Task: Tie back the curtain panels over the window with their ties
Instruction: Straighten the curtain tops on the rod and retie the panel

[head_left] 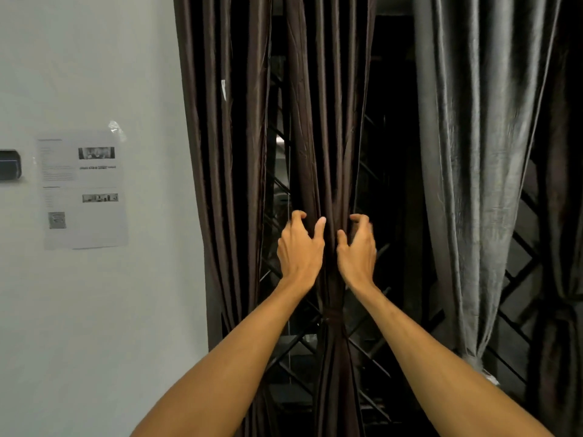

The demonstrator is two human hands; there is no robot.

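Observation:
A dark brown curtain panel (328, 121) hangs in the middle of the window, gathered into a narrow bundle. A matching brown tie (334, 316) is wrapped round it below my hands. My left hand (301, 244) grips the bundle's left edge, fingers curled round the fabric and thumb on the front. My right hand (358, 247) grips the right edge at the same height, just above the tie. Another brown panel (224, 152) hangs loose to the left, beside the wall.
A grey curtain (479, 152) hangs at the right, pinched in low down. A further dark curtain (568, 310) at the far right is gathered. A black lattice grille (372, 348) backs the window. A paper notice (83, 190) is taped to the white wall.

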